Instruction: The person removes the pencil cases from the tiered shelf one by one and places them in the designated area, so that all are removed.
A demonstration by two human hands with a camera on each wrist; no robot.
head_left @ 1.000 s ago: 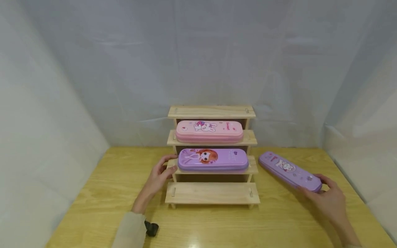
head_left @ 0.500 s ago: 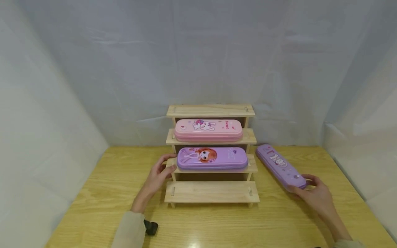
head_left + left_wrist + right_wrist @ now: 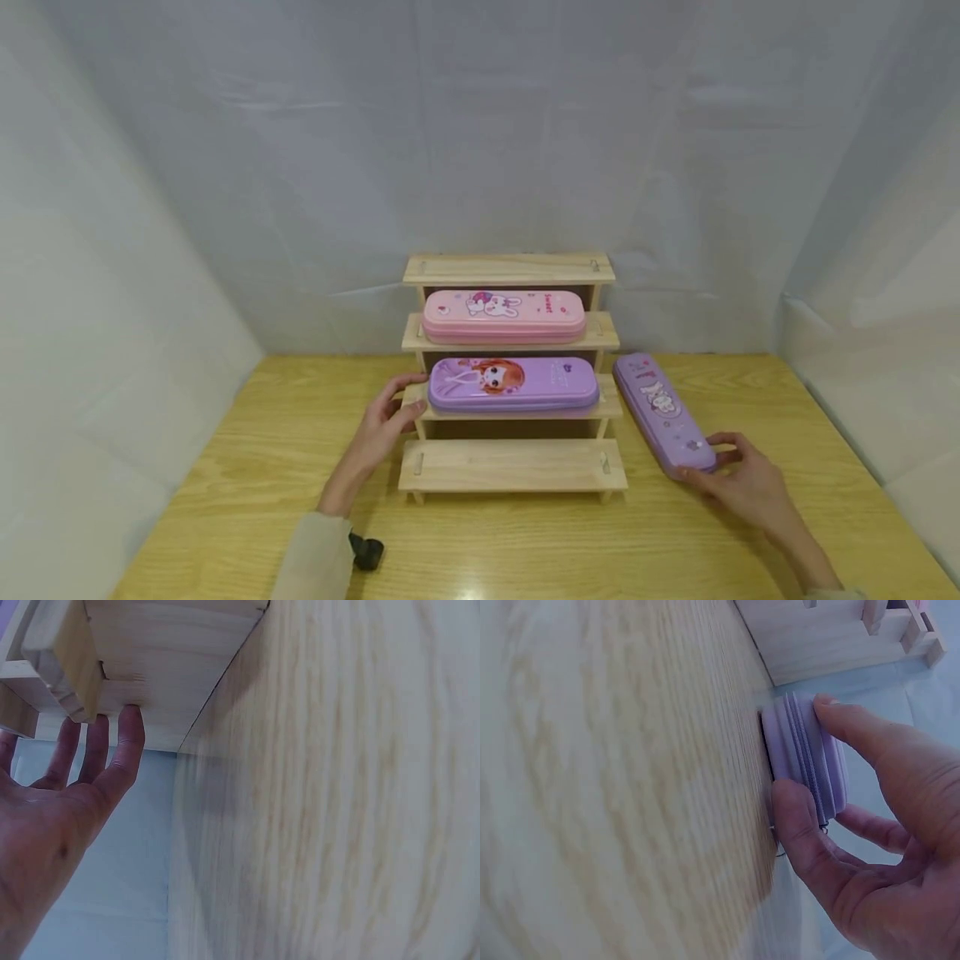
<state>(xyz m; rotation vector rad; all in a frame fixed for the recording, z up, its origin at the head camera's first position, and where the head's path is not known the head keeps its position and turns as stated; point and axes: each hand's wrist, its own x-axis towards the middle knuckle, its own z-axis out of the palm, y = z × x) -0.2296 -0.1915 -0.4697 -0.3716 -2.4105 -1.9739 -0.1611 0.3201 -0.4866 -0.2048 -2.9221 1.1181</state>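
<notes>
Swung nearer the wooden rack [image 3: 513, 467], purple case [image 3: 662, 411] in right hand [image 3: 750, 487] fingers' grasp.

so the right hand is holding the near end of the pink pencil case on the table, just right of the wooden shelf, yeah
Not quite: the pencil case that the right hand grips by its near end is purple, not pink. The head view shows it lying on the table just right of the wooden stepped shelf; the right wrist view shows its purple end between thumb and fingers. The pink pencil case sits on the shelf's upper step.
</notes>
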